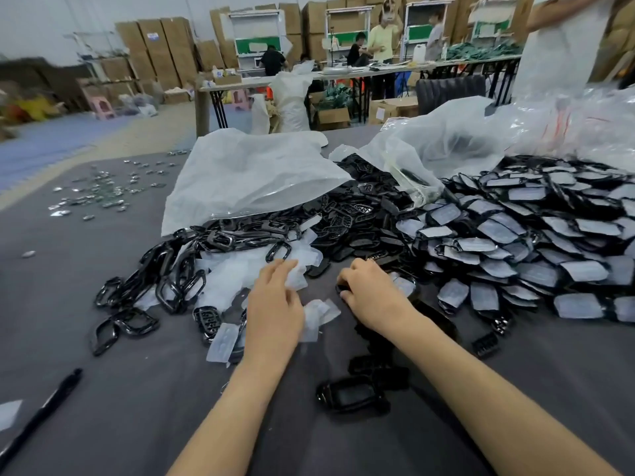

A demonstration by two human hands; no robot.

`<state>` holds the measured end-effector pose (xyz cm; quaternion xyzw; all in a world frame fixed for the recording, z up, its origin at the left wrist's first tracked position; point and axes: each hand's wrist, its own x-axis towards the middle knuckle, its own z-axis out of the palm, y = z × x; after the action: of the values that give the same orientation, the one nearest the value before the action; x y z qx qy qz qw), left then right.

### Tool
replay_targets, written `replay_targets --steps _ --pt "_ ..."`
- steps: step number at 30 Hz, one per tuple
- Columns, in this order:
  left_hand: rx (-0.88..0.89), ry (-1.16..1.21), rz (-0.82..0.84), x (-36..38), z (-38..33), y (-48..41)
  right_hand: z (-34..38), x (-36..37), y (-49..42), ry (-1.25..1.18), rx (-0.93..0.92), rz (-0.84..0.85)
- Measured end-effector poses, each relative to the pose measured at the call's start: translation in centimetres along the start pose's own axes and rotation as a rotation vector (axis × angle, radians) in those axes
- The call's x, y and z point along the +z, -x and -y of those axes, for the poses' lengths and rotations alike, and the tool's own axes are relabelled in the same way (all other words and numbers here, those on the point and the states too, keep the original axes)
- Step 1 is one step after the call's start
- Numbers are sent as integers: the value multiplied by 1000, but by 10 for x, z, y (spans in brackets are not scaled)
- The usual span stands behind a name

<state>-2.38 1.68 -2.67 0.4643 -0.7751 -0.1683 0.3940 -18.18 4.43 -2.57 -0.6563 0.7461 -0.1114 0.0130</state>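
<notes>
Head view: both arms reach over grey tabletop [137,424] to the near edge of a heap of parts.

Left grip [275,304]: fingers nearly straight, spread loosely, resting on clear sleeves [299,274]; nothing clasped.

Right grip [371,293]: fingers curled down tight, holding a black shell [343,289] at the heap's foot, just beside the sleeves. Most of the shell is hidden under the fingers.

- Black rings [171,280] piled left of the left grip, spilling from a white bag [247,173].
- Wrapped shells [515,235] stacked thick to the right.
- One loose frame [350,395] lies between the forearms.
- Pen [44,407] lies near the left edge, well apart.
- Small metal bits [99,194] scattered far left.
- Other people at long tables behind, blurred.
</notes>
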Motion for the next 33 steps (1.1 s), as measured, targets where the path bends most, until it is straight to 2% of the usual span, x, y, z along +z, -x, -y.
replay_targets --steps 4,8,11,13,15,19,23,27,33 --pt "-30 -358 279 2 19 -44 2 1 8 -77 -52 -80" --pt "2 -478 257 4 27 -62 -6 3 19 -145 -149 -154" --pt "1 -340 136 -4 19 -65 -15 -6 26 -282 -148 -311" --pt "37 -161 -7 -9 3 -50 -18 -10 35 -355 -139 -478" --pt "76 49 -103 -6 -18 -22 -20 -10 45 -376 -176 -575" --pt "152 203 32 16 -35 10 -22 -10 56 -644 -215 -600" --pt "91 262 85 24 -27 16 -25 -9 58 -852 -81 -565" --pt "42 245 87 29 -30 22 -29 -8 55 -852 -9 -563" --pt "33 281 79 29 -30 21 -34 -10 53 -933 -3 -558"
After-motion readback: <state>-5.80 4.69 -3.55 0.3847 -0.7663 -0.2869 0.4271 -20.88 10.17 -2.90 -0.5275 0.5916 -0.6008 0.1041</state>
